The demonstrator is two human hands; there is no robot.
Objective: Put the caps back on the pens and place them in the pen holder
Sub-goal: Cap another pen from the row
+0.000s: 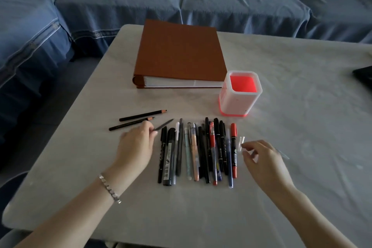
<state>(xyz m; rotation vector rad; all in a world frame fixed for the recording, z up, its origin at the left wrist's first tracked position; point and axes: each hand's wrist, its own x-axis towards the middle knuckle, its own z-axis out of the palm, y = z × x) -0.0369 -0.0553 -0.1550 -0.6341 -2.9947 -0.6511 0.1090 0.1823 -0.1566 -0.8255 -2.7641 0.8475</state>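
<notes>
Several pens [201, 151] lie side by side in a row on the grey table [302, 106], most of them capped. Behind the row's right end stands the white pen holder [235, 104], red inside and holding nothing. My left hand [136, 145] is at the row's left end and pinches a thin dark pen [165, 124] that points up and to the right. At the right end, the fingertips of my right hand [265, 159] pinch a small clear cap [241, 141]. A thin clear pen [283, 154] sticks out from behind that hand.
Two dark pencils [141, 117] lie left of the row. A thick brown binder [179, 52] lies behind the holder's left side. A dark object [364, 75] sits at the table's right edge. A blue sofa [120, 0] runs behind and to the left.
</notes>
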